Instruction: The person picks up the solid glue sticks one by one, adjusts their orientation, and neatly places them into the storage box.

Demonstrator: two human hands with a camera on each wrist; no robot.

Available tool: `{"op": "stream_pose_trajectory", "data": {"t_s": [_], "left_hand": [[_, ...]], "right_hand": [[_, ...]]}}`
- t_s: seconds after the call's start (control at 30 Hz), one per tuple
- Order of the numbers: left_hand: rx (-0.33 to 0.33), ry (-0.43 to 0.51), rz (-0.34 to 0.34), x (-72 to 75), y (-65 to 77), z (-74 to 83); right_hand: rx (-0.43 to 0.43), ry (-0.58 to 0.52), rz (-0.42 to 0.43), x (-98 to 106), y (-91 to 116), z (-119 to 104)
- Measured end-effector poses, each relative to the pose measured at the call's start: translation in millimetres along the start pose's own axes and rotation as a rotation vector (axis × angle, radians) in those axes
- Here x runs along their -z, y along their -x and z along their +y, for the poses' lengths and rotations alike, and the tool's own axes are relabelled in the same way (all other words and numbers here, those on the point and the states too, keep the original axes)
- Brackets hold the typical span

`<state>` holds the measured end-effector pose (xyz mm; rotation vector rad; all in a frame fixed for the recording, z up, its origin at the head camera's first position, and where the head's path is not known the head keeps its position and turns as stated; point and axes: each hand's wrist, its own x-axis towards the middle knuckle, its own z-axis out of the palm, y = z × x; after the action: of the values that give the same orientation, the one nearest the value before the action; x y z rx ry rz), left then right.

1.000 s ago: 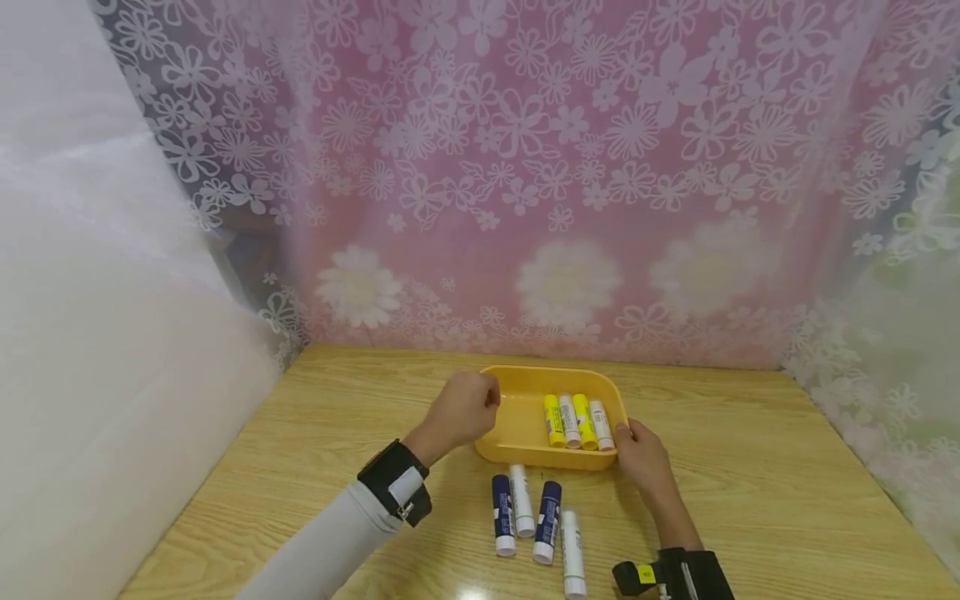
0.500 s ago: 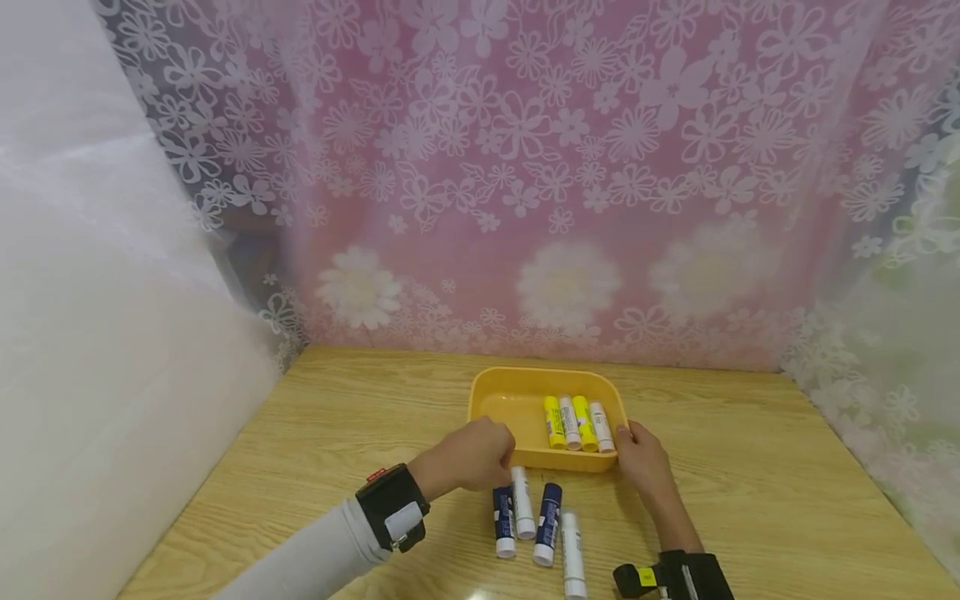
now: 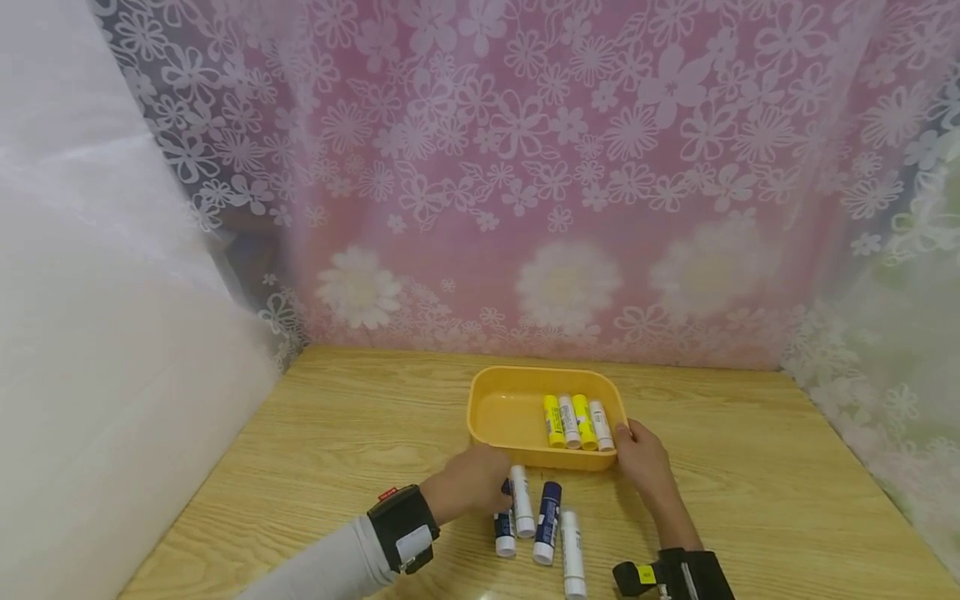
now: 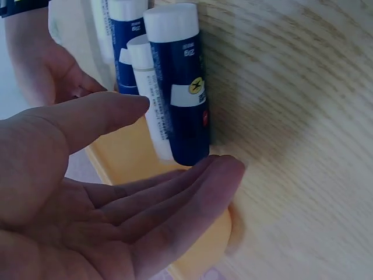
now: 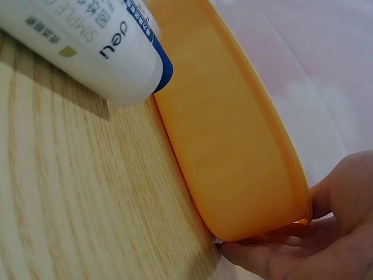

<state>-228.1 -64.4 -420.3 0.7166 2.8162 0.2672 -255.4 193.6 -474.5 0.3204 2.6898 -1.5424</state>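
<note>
My left hand (image 3: 468,483) is at the top end of the leftmost blue glue stick (image 4: 180,87). In the left wrist view the thumb and extended fingers (image 4: 224,172) stand apart around its end, and nothing is gripped. The head view shows this stick partly hidden behind that hand. Close beside it lies a white glue stick (image 3: 522,504); farther right are another blue glue stick (image 3: 548,521) and another white glue stick (image 3: 573,554). My right hand (image 3: 645,462) grips the front right corner of the yellow tray (image 3: 513,417), thumb at the rim and fingers beneath.
Inside the tray's right half, two yellow glue sticks (image 3: 554,421) and two white glue sticks (image 3: 570,421) lie side by side. The wooden table (image 3: 360,433) runs back to a pink floral curtain (image 3: 465,275). White sheeting (image 3: 112,333) hangs at the left.
My left hand has come from the tray's left side down toward the front, to the leftmost blue glue stick. The right hand keeps its hold on the tray's corner.
</note>
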Motion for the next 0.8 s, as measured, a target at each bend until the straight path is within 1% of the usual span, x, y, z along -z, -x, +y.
{"op": "stream_pose_trajectory", "data": {"t_s": [0.13, 0.3, 0.57, 0.8], "left_hand": [[0.003, 0.002, 0.005, -4.4, 0.1, -1.0], [0.018, 0.014, -0.014, -7.2, -1.1, -2.6], [0.058, 0.034, -0.034, -6.6, -1.6, -1.6], [0.048, 0.041, -0.024, -8.8, -1.7, 0.6]], "right_hand": [[0.0, 0.001, -0.003, 0.1, 0.4, -0.6], [-0.004, 0.001, -0.01, -0.4, 0.4, -0.5], [-0.009, 0.002, -0.013, 0.4, 0.9, -2.1], [-0.017, 0.004, -0.008, 0.1, 0.7, -2.4]]}}
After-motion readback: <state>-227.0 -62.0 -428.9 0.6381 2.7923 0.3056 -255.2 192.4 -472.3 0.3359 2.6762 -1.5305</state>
